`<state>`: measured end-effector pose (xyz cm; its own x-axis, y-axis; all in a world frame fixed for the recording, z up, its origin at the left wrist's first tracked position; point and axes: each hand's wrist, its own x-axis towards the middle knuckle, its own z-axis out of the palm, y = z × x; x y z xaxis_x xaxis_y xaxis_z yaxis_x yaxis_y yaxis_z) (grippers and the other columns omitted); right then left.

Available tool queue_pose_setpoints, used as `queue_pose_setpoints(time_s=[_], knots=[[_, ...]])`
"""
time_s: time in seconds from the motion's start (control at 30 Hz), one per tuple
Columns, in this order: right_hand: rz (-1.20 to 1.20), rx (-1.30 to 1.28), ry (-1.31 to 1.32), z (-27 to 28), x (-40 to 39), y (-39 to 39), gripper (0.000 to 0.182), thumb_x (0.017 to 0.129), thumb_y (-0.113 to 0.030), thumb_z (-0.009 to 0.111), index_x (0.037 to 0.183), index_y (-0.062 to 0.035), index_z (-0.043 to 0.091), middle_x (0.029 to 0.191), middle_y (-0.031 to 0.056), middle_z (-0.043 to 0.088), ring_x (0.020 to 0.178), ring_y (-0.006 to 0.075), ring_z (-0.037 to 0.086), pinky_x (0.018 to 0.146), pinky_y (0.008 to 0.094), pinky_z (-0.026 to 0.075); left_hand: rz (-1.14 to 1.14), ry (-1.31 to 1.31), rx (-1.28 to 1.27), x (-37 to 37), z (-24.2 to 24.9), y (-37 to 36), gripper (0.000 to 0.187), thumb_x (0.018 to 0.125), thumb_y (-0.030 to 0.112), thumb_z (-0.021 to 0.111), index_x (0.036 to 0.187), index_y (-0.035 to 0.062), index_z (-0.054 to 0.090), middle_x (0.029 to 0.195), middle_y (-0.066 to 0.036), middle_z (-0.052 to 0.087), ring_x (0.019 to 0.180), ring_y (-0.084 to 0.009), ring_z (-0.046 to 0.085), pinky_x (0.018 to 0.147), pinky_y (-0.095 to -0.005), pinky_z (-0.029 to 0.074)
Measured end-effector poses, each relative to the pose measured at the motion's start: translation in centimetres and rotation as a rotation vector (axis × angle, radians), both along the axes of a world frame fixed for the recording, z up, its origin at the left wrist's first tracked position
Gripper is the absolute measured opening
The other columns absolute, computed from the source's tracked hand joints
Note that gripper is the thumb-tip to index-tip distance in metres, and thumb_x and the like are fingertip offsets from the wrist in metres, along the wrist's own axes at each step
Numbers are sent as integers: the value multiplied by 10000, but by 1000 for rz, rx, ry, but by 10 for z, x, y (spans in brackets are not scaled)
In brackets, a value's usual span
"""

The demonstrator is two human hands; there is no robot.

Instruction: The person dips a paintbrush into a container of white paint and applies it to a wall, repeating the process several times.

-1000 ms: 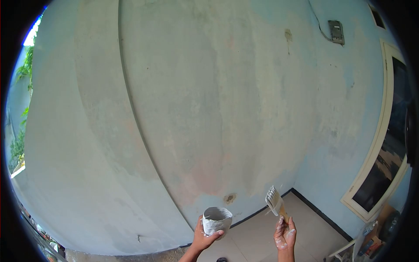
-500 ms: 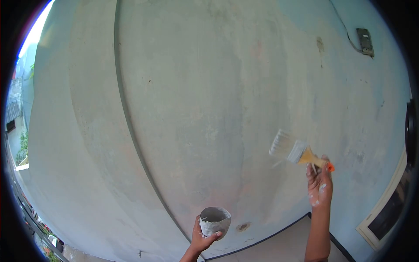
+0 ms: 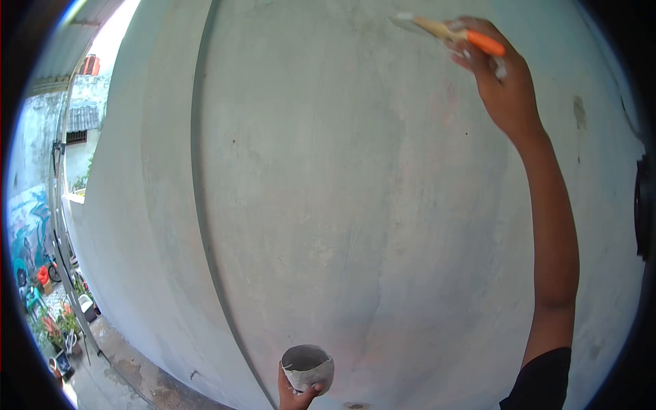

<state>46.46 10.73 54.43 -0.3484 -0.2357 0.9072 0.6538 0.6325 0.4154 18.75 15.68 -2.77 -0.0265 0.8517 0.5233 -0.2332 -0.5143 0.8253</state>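
My right hand (image 3: pixel 507 85), spotted with white paint, is raised high against the wall and closed around the handle of a paintbrush (image 3: pixel 432 27). The brush has a wooden body with an orange handle end, and its whitish bristles point left at the wall's upper part. Low in the view, my left hand (image 3: pixel 294 397) grips a paint-smeared greyish cup (image 3: pixel 316 378) from its left side and below. The cup stands upright, its mouth facing up, with a grey inside showing. Behind both hands spreads the pale, patchy grey-green wall (image 3: pixel 328 205).
A dark vertical groove (image 3: pixel 199 150) runs down the wall, left of the cup. At far left, a metal pole (image 3: pixel 61 225) and potted plants (image 3: pixel 65 324) stand beside a concrete floor (image 3: pixel 126 383). A dark object (image 3: pixel 642 208) juts in at the right edge.
My right hand has lifted the paintbrush from the wall's lower right to high up. The view has shifted up and left, showing more of the yard. The left hand still holds the cup.
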Motion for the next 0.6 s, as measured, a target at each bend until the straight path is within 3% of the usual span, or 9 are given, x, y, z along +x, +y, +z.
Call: queue_pose_setpoints(time_s=[0.07,0.1,0.17,0.27,0.4,0.6], knots=[[-211,148,-251,44,-1,14,82,988,-87,578,982,-6,565,733,63,549,657,188,549,670,341,492,21,-8,-3,15,0,-3,942,798,521,814,1453,21,357,1347,-173,551,1217,-299,560,951,-418,506],[-196,150,-255,54,-7,17,82,988,-87,578,982,-6,565,733,63,549,657,188,549,670,341,492,24,-8,7,21,0,-2,941,795,523,816,1448,21,361,1344,-171,552,1212,-295,561,952,-417,505],[-306,8,-182,70,-22,24,161,959,-23,603,1118,-2,595,869,136,669,794,270,640,769,366,509,67,-32,6,32,-11,1,947,786,528,822,1442,21,365,1338,-167,555,1208,-292,563,954,-417,503],[-247,80,-316,105,-41,44,150,954,-47,608,1099,-12,614,955,186,698,836,313,665,781,382,511,102,-50,49,36,-10,7,957,775,532,831,1437,20,367,1326,-161,559,1203,-286,565,957,-418,501],[-354,110,-249,128,-74,50,132,959,-79,609,1074,-17,623,945,185,696,846,322,671,785,389,511,141,-33,82,27,-14,15,961,767,531,839,1433,19,372,1317,-160,564,1200,-287,567,955,-426,503],[-507,-50,-217,149,-107,68,115,965,-115,601,1034,-25,622,894,158,683,799,288,640,765,376,497,84,-23,116,1,8,21,966,759,532,843,1435,24,376,1325,-165,563,1210,-297,563,959,-434,503]])
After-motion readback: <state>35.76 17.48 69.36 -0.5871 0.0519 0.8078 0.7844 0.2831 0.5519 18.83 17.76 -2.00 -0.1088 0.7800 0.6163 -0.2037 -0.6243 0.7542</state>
